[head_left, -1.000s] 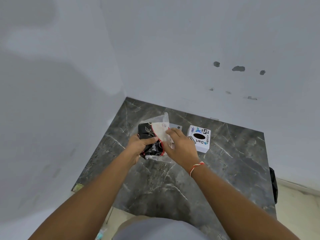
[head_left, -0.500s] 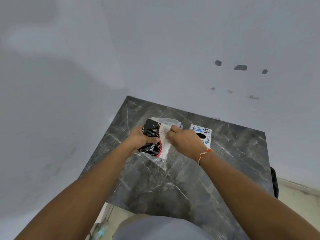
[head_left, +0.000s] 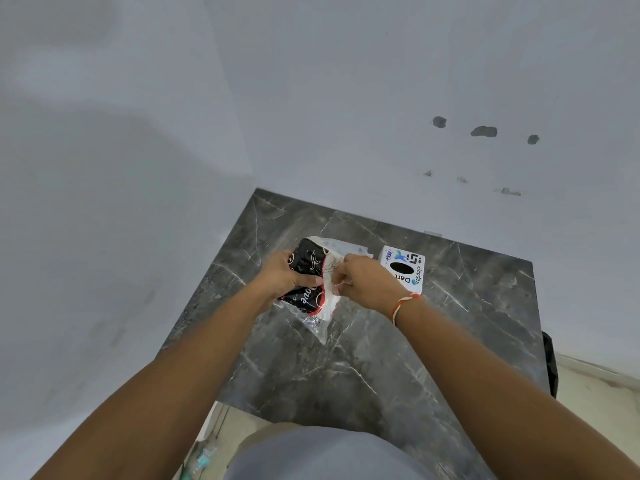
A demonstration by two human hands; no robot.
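A black packet (head_left: 306,268) with red edging and white lettering sits partly inside a clear plastic wrapper (head_left: 325,308), held just above the dark marble table (head_left: 363,368). My left hand (head_left: 282,277) grips the black packet from the left, thumb across its front. My right hand (head_left: 363,280) pinches the wrapper's white edge beside the packet. The wrapper's loose end hangs down to the table.
A white box (head_left: 403,271) with a black oval hole and printed logos stands on the table just right of my right hand. The table fits into a corner between two white walls. Its near and right edges drop to a tiled floor.
The view has shifted slightly and both hands sit a little further from me. My right hand has closed in on the wrapper's edge, which has folded down from its raised, spread shape.
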